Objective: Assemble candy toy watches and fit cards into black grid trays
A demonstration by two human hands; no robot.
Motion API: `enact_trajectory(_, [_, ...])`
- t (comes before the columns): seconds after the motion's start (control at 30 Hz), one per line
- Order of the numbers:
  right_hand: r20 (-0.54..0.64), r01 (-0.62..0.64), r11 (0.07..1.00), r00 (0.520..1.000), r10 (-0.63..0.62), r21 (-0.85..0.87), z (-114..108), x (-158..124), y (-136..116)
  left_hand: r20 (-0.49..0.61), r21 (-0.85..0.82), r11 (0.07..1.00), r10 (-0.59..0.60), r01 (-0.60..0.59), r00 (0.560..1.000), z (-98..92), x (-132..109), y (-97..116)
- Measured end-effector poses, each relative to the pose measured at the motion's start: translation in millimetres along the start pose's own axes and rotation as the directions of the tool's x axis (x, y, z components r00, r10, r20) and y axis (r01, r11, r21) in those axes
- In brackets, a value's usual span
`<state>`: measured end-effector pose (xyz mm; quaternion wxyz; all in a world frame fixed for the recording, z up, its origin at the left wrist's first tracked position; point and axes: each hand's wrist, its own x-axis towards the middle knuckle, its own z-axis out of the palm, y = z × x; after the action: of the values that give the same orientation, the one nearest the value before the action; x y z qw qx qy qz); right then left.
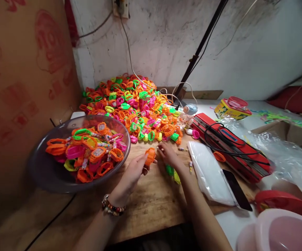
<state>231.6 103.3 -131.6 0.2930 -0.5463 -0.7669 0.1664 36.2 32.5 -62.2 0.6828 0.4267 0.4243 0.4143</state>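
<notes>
The bare left hand (pixel 135 167) points up and to the right, its thumb on top and its fingers curled in a grip. The bare right hand (pixel 168 155) is close by, fingers bent. The bare left forearm (pixel 98 225) and bare right forearm (pixel 202 205) lean in toward each other.

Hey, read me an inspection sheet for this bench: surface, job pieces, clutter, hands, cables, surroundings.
Surface: wooden tabletop, stained.
Job's things: orange piece in hand; mixed-colour pile against the wall; more pieces inside the grey basin.
Clutter: red device, white packet, dark flat slab at right.
Hands: left hand grips the orange piece; right hand beside it, hold unclear.
Cables: black cable looped over the red device; pale cable down the wall.
Surroundings: smudged wall; red-printed cardboard at left.
</notes>
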Motion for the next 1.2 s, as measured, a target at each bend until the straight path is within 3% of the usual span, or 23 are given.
enact_trajectory(0.07, [-0.055,-0.020,0.997,0.998,0.024,0.070,-9.5,-12.5,-24.4,-0.033,0.207,0.973,0.112,-0.102,0.993,-3.5,-1.6,0.7])
enact_trajectory(0.17, [-0.115,0.024,0.977,0.993,0.000,0.212,-32.2,-39.4,-69.4,-0.047,0.490,0.843,0.278,-0.221,0.959,-7.2,-9.6,5.8])
enact_trajectory(0.27, [-0.180,0.125,0.971,0.980,-0.089,0.204,-52.5,-58.8,-106.3,0.010,0.666,0.704,0.324,-0.248,0.946,-8.2,-20.5,14.3])
enact_trajectory(0.37, [-0.165,0.178,0.979,0.973,-0.161,0.096,-61.0,-65.2,-122.9,0.045,0.747,0.616,0.327,-0.250,0.944,-8.4,-26.1,20.8])
enact_trajectory(0.57, [-0.118,0.227,0.968,0.964,-0.240,-0.108,-55.3,-66.1,-121.0,0.030,0.736,0.627,0.347,-0.256,0.937,-10.6,-25.0,24.4])
enact_trajectory(0.67, [-0.083,0.266,0.937,0.953,-0.291,-0.225,-50.5,-66.4,-118.7,0.057,0.814,0.534,0.316,-0.227,0.947,-12.0,-24.9,26.1])
enact_trajectory(0.77, [-0.059,0.297,0.843,0.931,-0.359,-0.449,-49.5,-65.7,-119.7,0.093,0.858,0.470,0.256,-0.208,0.962,-14.8,-23.8,28.6])
enact_trajectory(0.9, [0.019,0.365,0.675,0.887,-0.461,-0.641,-49.4,-69.1,-128.6,0.136,0.801,0.580,0.067,-0.150,0.988,-23.6,-19.7,31.7])
enact_trajectory(1.0, [0.012,0.424,0.677,0.852,-0.523,-0.602,-40.0,-76.1,-138.6,0.161,0.774,0.628,-0.067,-0.084,0.985,-31.1,-19.2,34.7])
enact_trajectory(1.1, [-0.029,0.452,0.744,0.846,-0.532,-0.492,-28.3,-78.8,-140.8,0.128,0.867,0.496,-0.124,-0.050,0.984,-36.7,-28.3,42.8])
enact_trajectory(1.17, [-0.036,0.398,0.814,0.890,-0.454,-0.424,-27.1,-75.0,-128.6,-0.036,0.953,0.300,-0.042,0.047,0.998,-41.8,-40.6,52.7])
enact_trajectory(1.2, [-0.040,0.319,0.859,0.930,-0.364,-0.400,-29.1,-71.7,-116.6,-0.163,0.972,0.180,0.070,0.148,0.984,-45.3,-47.7,58.8])
